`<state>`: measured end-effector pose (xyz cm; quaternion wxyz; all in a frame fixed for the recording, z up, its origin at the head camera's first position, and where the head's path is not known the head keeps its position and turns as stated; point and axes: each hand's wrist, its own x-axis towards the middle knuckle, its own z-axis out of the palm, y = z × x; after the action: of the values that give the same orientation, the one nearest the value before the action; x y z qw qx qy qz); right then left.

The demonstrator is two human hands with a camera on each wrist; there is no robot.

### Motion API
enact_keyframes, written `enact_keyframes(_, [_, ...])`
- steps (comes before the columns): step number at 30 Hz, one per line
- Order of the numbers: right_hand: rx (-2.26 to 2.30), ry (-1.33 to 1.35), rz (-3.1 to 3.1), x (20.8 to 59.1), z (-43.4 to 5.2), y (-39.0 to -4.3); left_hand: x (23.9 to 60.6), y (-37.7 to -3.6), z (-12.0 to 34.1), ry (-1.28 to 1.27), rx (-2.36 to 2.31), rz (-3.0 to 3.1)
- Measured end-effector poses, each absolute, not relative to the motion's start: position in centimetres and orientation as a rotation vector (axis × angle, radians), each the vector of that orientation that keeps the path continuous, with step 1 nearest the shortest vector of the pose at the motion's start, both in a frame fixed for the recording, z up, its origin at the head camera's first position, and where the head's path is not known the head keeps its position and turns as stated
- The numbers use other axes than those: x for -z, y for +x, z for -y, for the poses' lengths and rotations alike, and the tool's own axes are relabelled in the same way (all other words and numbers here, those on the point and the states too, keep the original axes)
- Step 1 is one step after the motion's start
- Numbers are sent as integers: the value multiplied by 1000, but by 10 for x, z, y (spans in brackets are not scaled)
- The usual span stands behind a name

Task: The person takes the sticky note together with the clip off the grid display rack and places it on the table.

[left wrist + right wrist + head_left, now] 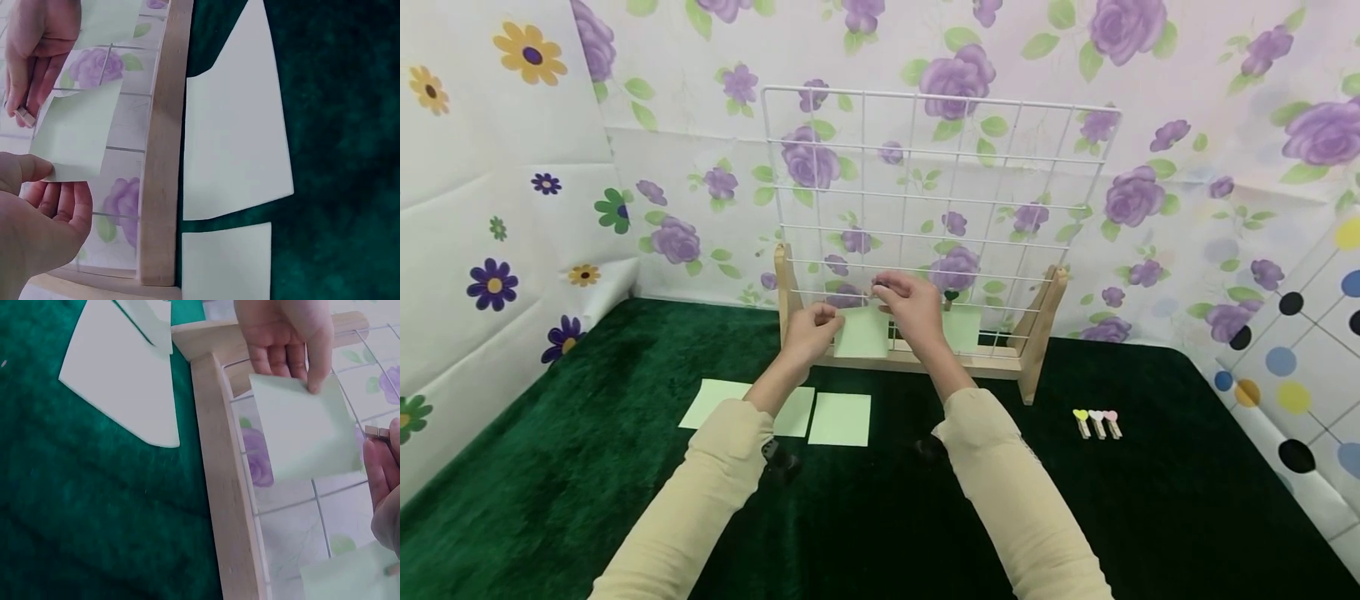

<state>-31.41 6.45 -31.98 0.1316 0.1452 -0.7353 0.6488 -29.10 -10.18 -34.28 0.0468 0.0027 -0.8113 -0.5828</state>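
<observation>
Pinched by left hand [807, 335] at left edge: paper [862, 335], in front of wire rack [940, 99]. Pinched by right hand [919, 312]: clip [377, 432], just above paper's top edge, near right corner.

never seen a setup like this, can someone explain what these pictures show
No machine here: these are a person's bare left hand and right hand. The wide picture comes from a camera worn on the head, the other two from one camera on each wrist. The left hand holds a pale green sheet by its edge in front of a white wire grid, set in a wooden stand. The right hand pinches a small clip near that sheet. Beside it, a second sheet hangs on the grid with a dark heart-topped clip. On the dark green cloth lie more loose sheets and, to the right, three heart-topped clips.
</observation>
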Motion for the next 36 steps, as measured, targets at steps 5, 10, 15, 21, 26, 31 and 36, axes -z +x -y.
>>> enact_keyframes(5, [-1893,462,2112,320,-75,-310,339,-282,98,-171,1662,2484])
enact_keyframes(10, [-1866,485,2127,319,-84,-306,336,-270,89,-284,1652,2485])
enact_keyframes(15, [-1806,503,2195,319,-93,-301,337,-266,85,-271,1661,2495])
enact_keyframes(21, [-1660,483,2363,323,-100,-296,344,-264,88,-223,1702,2484])
enact_keyframes(26, [-1522,527,2459,329,-110,-294,349,-262,93,-167,1759,2464])
enact_keyframes(31, [-1430,551,2504,334,-125,-290,350,-258,96,-114,1858,2485])
enact_keyframes(36, [-1370,590,2549,338,-140,-284,355,-256,99,-138,1882,2506])
